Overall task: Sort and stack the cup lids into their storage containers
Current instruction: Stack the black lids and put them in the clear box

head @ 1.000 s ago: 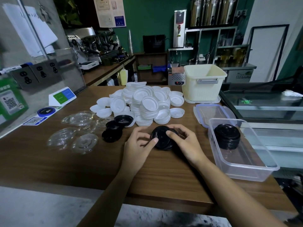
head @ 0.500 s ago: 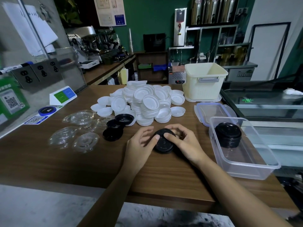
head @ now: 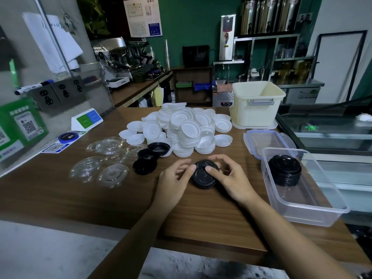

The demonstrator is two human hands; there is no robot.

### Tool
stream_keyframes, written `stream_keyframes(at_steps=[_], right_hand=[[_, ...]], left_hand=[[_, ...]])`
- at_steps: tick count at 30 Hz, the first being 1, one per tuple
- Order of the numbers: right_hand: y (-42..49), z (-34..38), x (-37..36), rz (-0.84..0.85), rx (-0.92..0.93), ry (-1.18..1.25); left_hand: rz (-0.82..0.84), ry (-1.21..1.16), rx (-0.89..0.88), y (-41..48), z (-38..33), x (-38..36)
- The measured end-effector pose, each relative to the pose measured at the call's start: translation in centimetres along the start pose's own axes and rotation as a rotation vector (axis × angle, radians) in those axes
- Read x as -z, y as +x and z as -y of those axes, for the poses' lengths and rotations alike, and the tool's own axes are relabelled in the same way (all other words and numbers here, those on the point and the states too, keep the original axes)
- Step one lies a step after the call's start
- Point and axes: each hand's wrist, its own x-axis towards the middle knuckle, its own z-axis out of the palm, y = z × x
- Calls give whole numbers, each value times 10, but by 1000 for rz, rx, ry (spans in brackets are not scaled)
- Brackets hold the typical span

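Where the tabletop (head: 60, 198) runs toward the left of the frame, clear lids (head: 111, 175) lie scattered, some overlapping. Just right of them sit three loose black lids (head: 145, 167), touching one another, the farthest one against the heap of white lids (head: 187, 129) that spreads across the upper middle. Below that heap, near the centre, the left hand (head: 173, 182) and the right hand (head: 233, 178) meet on a short black stack (head: 203, 177). Each grip is closed on it, with the thumb tip laid on the top lid and the fingers curled at its sides. Whether it rests on the wood or is just lifted I cannot tell. Farther right, at the upper edge of the tabletop, stands a cream bin (head: 257, 109), open at the top. Below it a clear box lid (head: 267, 139) with a blue seal lies flat. At the right edge a clear box (head: 314, 210) holds a taller stack (head: 284, 170) of black lids at its far end, apart from both hands.
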Motion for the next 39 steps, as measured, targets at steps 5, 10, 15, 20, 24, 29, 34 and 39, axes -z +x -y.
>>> stream_keyframes(at_steps=[5, 10, 15, 20, 24, 29, 34, 39], right_hand=[[-1, -1, -1, -8, 10, -36], [-2, -1, -1, -14, 20, -48], [-1, -1, -2, -21, 13, -44], [0, 0, -2, -48, -1, -25], [1, -1, -1, -63, -32, -31], [1, -3, 1, -111, -6, -75], [3, -7, 1, -158, -17, -72], [5, -10, 2, -197, -11, -54]], left_hand=[[-191, 452, -154, 9, 19, 43], [-208, 752, -86, 6, 32, 59], [-177, 789, -82, 6, 30, 56], [-44, 587, -166, 0, 29, 58], [36, 444, -263, -6, 19, 50], [35, 258, -206, -6, 2, 33], [-20, -71, 31, 6, -12, 17], [-122, -396, 224, 6, -6, 8]])
